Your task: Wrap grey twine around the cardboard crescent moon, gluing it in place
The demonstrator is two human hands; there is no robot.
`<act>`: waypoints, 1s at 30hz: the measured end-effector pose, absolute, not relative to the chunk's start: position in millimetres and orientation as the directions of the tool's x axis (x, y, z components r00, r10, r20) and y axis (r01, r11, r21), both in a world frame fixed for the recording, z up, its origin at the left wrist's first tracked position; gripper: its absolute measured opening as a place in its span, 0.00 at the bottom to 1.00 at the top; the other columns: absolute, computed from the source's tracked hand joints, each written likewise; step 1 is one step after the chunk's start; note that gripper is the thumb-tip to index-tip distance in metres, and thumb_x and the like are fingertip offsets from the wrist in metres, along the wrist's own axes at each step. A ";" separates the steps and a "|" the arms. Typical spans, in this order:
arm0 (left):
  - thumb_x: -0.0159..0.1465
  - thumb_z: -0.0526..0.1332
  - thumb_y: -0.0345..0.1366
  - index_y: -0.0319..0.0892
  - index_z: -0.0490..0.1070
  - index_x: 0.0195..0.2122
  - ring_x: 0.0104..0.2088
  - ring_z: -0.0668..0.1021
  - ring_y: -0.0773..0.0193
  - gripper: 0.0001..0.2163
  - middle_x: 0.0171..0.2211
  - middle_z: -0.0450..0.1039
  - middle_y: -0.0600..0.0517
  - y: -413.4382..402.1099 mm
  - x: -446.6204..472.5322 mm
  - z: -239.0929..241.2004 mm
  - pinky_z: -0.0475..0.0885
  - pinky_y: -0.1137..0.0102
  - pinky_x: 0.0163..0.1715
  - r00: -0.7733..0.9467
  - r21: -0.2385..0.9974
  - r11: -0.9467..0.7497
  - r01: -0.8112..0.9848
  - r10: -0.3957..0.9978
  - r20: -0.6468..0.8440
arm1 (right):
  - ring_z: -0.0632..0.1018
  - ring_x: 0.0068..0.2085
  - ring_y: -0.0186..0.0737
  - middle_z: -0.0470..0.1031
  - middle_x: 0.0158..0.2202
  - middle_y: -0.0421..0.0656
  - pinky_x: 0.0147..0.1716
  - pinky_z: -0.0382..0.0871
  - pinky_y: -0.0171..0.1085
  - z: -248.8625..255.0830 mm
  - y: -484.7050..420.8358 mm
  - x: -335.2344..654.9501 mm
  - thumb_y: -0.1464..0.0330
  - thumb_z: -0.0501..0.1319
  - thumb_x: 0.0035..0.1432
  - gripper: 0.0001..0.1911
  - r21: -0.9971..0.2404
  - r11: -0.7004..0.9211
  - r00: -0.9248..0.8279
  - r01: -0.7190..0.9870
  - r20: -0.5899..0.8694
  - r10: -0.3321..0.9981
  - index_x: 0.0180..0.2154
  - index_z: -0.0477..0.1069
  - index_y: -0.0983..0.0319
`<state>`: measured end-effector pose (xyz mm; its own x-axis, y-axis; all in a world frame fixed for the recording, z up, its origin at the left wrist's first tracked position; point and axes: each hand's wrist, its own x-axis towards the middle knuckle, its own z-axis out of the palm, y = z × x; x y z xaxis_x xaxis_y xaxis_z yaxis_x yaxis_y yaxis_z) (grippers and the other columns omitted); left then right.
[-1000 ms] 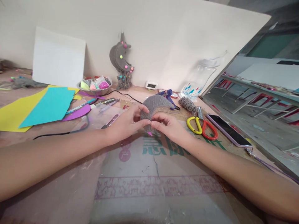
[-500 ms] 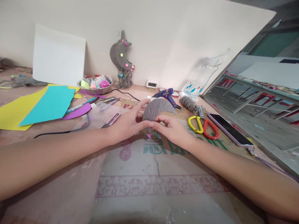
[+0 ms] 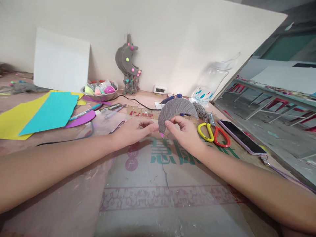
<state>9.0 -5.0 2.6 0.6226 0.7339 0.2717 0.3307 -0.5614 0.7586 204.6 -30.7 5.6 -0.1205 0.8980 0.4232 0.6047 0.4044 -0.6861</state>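
Observation:
My right hand [image 3: 184,131] holds up a crescent shape wrapped in grey yarn [image 3: 176,108], fingers closed on its lower left tip, where a bit of pink shows. My left hand [image 3: 133,130] is pinched right beside that tip, its fingertips meeting the yarn end there. Both hands hover over a cardboard sheet with green print under clear plastic [image 3: 158,171]. A loose bundle of grey yarn [image 3: 201,111] lies just behind the crescent.
Yellow-and-red scissors [image 3: 214,133] and a phone [image 3: 240,136] lie to the right. A blue glue gun [image 3: 171,98], a finished grey moon ornament [image 3: 128,64], a bowl of pompoms [image 3: 100,90], teal and yellow foam sheets [image 3: 49,112], pens and a black cable lie behind and to the left.
The yarn-wrapped crescent has been turned and lifted, now arching up to the right. My left hand dropped from its upper edge to pinch at the lower tip.

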 end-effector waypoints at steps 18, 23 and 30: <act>0.67 0.46 0.39 0.41 0.63 0.28 0.31 0.69 0.67 0.13 0.27 0.66 0.55 -3.8 9.2 1.6 0.64 0.71 0.32 0.456 0.732 -0.543 0.413 0.818 0.350 | 0.65 0.28 0.34 0.62 0.24 0.38 0.28 0.58 0.35 0.5 -27.4 208.5 0.61 0.55 0.57 0.13 -0.731 0.389 -0.092 0.562 0.411 0.907 0.25 0.62 0.61; 0.65 0.50 0.42 0.41 0.68 0.28 0.32 0.71 0.65 0.14 0.27 0.69 0.54 -2.0 9.5 0.4 0.65 0.70 0.33 0.515 0.693 -0.570 0.441 0.793 0.324 | 0.64 0.28 0.34 0.62 0.23 0.38 0.28 0.58 0.35 1.5 -28.1 206.6 0.61 0.55 0.57 0.13 -0.721 0.395 -0.103 0.569 0.414 0.904 0.25 0.62 0.61; 0.61 0.56 0.41 0.43 0.75 0.33 0.39 0.74 0.64 0.10 0.35 0.76 0.53 -3.0 11.2 -1.3 0.67 0.69 0.41 0.585 0.701 -0.611 0.367 0.738 0.337 | 0.64 0.27 0.33 0.61 0.22 0.37 0.29 0.57 0.34 2.7 -29.8 204.3 0.63 0.55 0.57 0.13 -0.668 0.422 -0.127 0.613 0.444 0.887 0.24 0.62 0.62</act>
<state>11.2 -3.0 -1.3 0.5851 0.7378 0.3366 0.3669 -0.6110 0.7015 204.3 -29.8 2.7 -0.1274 0.8868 0.4443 0.6131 0.4225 -0.6676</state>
